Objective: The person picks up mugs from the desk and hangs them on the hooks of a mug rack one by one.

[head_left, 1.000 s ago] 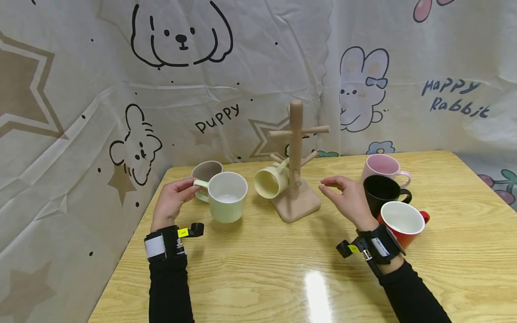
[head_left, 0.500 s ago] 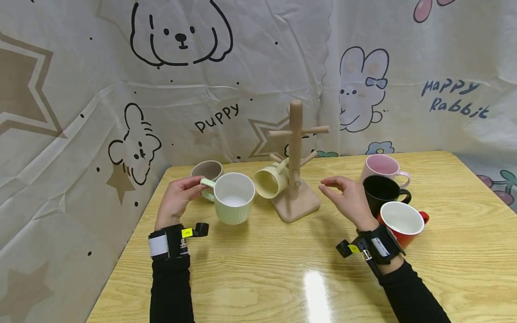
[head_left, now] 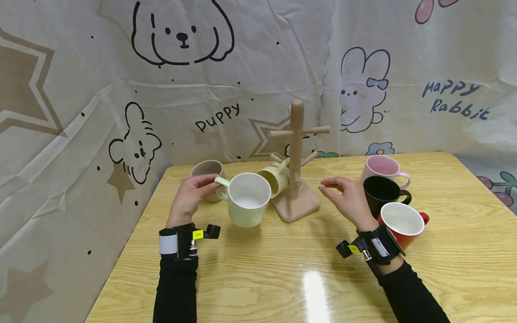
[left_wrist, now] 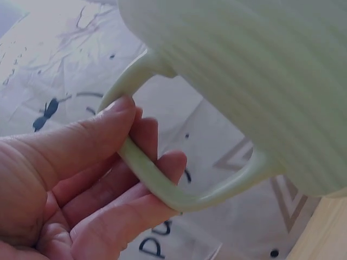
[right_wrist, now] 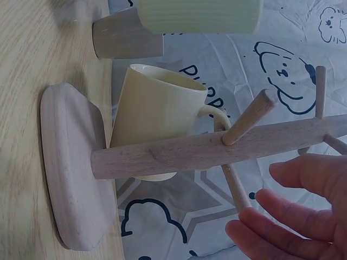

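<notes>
My left hand (head_left: 189, 199) pinches the handle of a pale green mug (head_left: 249, 204), thumb on one side and fingers curled behind it. The left wrist view shows the ribbed green mug (left_wrist: 244, 70) and its handle close up. The mug is upright, raised over the table, left of a wooden mug tree (head_left: 296, 148). A pale yellow mug (head_left: 274, 179) hangs by its handle from a lower peg of the tree, partly covered by the green mug. My right hand (head_left: 348, 199) holds nothing, its fingers loosely bent just right of the tree; in the right wrist view they are beside a peg (right_wrist: 236, 189).
A grey-brown mug (head_left: 208, 168) stands at the back left, partly behind my left hand. Along the right, by my right wrist, stand a pink mug (head_left: 381, 166), a black mug (head_left: 381, 190) and a red mug with a white inside (head_left: 402, 220). A printed cloth (head_left: 242, 54) hangs behind the table.
My left hand has carried the pale green mug to the right, towards the mug tree, so it now overlaps the yellow mug in the head view. My right hand has stayed in place.
</notes>
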Demonstrator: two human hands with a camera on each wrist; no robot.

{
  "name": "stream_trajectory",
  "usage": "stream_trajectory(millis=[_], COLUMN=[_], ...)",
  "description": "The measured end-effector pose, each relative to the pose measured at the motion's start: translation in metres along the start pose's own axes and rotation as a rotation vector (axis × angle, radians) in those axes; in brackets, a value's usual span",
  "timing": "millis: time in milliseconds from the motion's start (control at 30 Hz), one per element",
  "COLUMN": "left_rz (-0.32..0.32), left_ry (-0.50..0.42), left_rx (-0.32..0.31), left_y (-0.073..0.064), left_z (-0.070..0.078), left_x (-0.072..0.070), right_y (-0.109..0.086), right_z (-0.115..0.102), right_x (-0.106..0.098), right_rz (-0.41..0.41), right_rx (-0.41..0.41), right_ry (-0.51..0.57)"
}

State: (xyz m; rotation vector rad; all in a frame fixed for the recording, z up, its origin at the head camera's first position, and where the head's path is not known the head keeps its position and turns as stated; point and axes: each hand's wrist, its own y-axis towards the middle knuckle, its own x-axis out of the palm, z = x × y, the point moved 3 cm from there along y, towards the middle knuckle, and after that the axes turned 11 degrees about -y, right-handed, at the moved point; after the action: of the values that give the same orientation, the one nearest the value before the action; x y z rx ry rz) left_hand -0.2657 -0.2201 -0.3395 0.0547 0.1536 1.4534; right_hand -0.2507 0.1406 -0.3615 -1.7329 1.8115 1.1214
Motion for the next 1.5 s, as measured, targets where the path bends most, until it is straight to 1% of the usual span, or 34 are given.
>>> stream_trajectory(millis=[167,267,367,500,667,867,1067,1133,1200,1333,1433,1500], left_rz=[-0.022,-0.047,-0.075,-0.080,-0.048,-0.022,-0.020,-0.031,-0.052,-0.116,-0.156,-0.169], left_ry=[-0.035,-0.059,-0.090,-0.109,-0.130,-0.193,-0.177,-0.171,-0.167,-0.145,-0.130,-0.113], left_rx=[-0.034,-0.056,-0.060,-0.071,-0.108,-0.114,-0.139,-0.140,-0.129,-0.093,-0.096,-0.111], left_y=[0.001,0.001,0.000,-0.003,-0.006,-0.012,-0.020,-0.022,-0.024,-0.027,-0.029,-0.030], left_z=[0.003,0.003,0.002,0.003,0.006,0.011,0.015,0.016,0.018,0.020,0.021,0.021], left_x=[0.017,0.028,0.039,0.054,0.070,0.088,0.102,0.106,0.108,0.113,0.115,0.117], right_y=[0.001,0.001,0.001,0.001,0.001,0.001,0.001,0.002,0.002,0.001,0.001,0.001], right_z=[0.001,0.002,0.003,0.004,0.004,0.005,0.005,0.004,0.004,0.005,0.005,0.005], right_x=[0.000,0.000,0.000,0.000,-0.001,-0.004,-0.005,-0.006,-0.006,-0.007,-0.006,-0.007], right_rz=[0.006,0.003,0.000,-0.001,0.009,0.036,0.054,0.050,0.041,0.034,0.034,0.025], right_rx=[-0.001,0.000,0.006,0.007,0.002,-0.014,-0.026,-0.020,-0.007,0.003,0.002,0.008], right_ry=[-0.003,-0.003,-0.002,0.005,0.007,0.005,0.005,0.008,0.018,0.026,0.030,0.050])
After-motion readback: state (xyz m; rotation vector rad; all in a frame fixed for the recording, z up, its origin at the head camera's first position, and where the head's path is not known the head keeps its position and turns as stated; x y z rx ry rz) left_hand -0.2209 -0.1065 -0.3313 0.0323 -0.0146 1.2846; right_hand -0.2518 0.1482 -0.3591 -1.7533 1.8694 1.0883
